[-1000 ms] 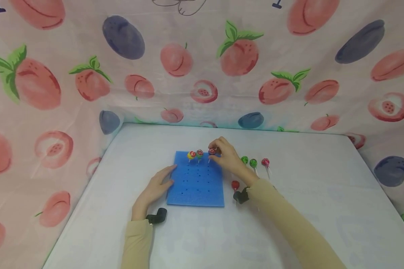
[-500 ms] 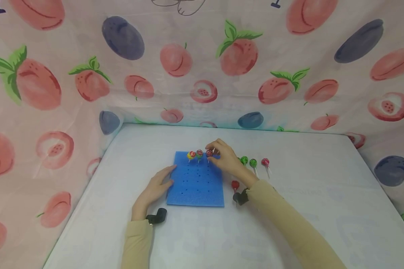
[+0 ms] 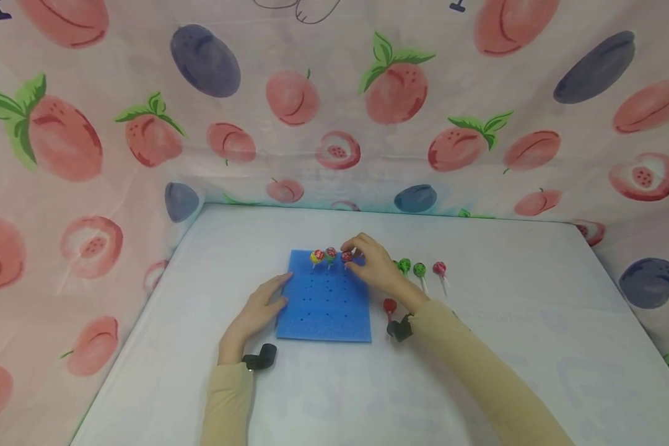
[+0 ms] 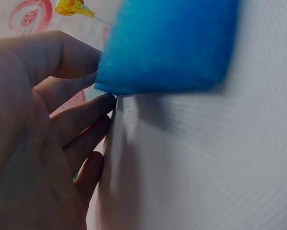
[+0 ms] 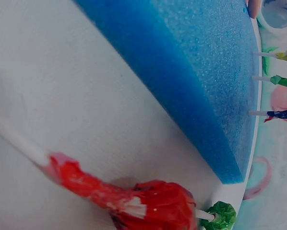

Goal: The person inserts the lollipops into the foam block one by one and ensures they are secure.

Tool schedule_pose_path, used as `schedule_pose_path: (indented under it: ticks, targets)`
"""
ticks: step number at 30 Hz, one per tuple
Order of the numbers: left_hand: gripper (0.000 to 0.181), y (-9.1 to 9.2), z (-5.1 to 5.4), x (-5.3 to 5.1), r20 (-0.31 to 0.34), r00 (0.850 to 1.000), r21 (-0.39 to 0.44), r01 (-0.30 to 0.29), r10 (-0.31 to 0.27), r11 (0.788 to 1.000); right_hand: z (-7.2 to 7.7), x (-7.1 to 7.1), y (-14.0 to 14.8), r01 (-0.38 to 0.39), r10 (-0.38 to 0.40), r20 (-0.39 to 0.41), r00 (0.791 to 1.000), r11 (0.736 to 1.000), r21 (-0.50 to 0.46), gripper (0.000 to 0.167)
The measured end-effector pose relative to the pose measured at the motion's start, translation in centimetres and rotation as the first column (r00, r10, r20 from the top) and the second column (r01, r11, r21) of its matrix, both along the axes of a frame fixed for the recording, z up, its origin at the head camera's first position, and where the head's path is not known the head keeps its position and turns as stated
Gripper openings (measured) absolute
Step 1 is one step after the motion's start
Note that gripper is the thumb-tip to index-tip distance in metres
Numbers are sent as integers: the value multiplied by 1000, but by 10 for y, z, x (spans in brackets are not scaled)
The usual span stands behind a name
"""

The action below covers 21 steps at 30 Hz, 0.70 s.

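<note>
My right hand (image 3: 376, 265) pinches the wrapped head of a dark blue and red lollipop (image 3: 346, 256) at the far right corner of a blue foam board (image 3: 323, 328). In the right wrist view the stick of this dark lollipop (image 5: 282, 114) meets the foam's top. To its left a red-and-green lollipop (image 3: 331, 254) and a yellow-and-red lollipop (image 3: 316, 257) stand upright in the same row. My left hand (image 3: 259, 308) rests against the board's left edge, thumb and fingers spread. The left wrist view shows these fingertips (image 4: 105, 103) touching the foam's side.
Rows of small holes mark the foam. Right of it on the white table (image 3: 479, 371) lie a red lollipop (image 3: 389, 306), green lollipops (image 3: 419, 270) and a pink-red lollipop (image 3: 439, 268). A fruit-print cloth (image 3: 334, 99) hangs behind the table.
My right hand has shifted slightly left and down with the dark lollipop, whose head now sits lower, closer to the other two. My left hand has stayed in place.
</note>
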State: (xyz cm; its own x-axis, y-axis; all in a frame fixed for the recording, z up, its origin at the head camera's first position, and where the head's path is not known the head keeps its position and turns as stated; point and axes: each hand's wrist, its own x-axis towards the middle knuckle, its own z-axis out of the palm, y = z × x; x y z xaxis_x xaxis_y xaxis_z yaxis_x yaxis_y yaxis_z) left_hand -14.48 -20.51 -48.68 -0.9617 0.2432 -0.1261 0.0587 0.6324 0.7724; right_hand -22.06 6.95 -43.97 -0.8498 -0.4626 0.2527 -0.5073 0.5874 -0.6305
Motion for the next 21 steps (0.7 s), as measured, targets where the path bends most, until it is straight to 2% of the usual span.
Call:
schedule_pose_path:
  ticks: [4,13,21]
  targets:
    - [56,0,0,0,-6,1000,-4,1,-1,1000,1,0,1,2,-2,-6,1000,1000,4,29]
    - [55,0,-2,0,-6,1000,8,3,-3,1000,4,4,7,49,-46,-36,998,996,77,33]
    - [55,-1,-4,-1,-10,1000,4,6,-6,1000,9,7,27,45,-41,-46,998,996,81,33]
